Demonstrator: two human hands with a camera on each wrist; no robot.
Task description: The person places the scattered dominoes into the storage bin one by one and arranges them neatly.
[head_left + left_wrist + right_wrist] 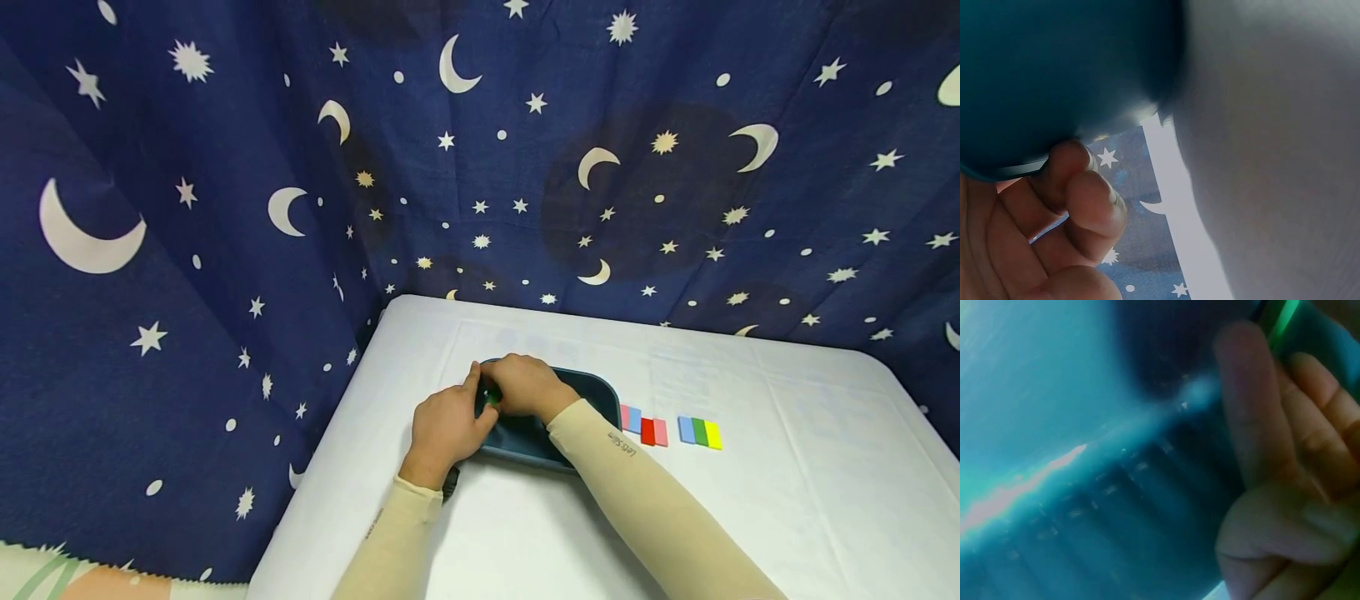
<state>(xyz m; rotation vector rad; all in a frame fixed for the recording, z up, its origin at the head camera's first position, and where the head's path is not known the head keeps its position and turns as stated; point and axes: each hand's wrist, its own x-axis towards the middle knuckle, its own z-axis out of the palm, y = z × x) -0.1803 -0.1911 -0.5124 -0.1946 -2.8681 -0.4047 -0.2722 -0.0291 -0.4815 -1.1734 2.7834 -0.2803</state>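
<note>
A dark teal oblong plastic tub (592, 387) sits on the white-covered table. My left hand (446, 425) grips its left end: the thumb reaches over the rim to the inside, and curled fingers (1094, 206) press against the outer edge in the left wrist view. Inside the same end is my right hand (528, 387), one finger (1244, 394) stretched out and the others bent. Between the two hands shows a small green shiny thing (492, 394), mostly hidden by the fingers. I cannot tell whether the right hand pinches it.
Right of the tub lie small flat pieces: a red one (648, 432) with pink and blue ones, and a yellow one (714, 436) beside green and blue. A dark blue curtain (525, 167) with moons and stars hangs behind the white table (795, 467).
</note>
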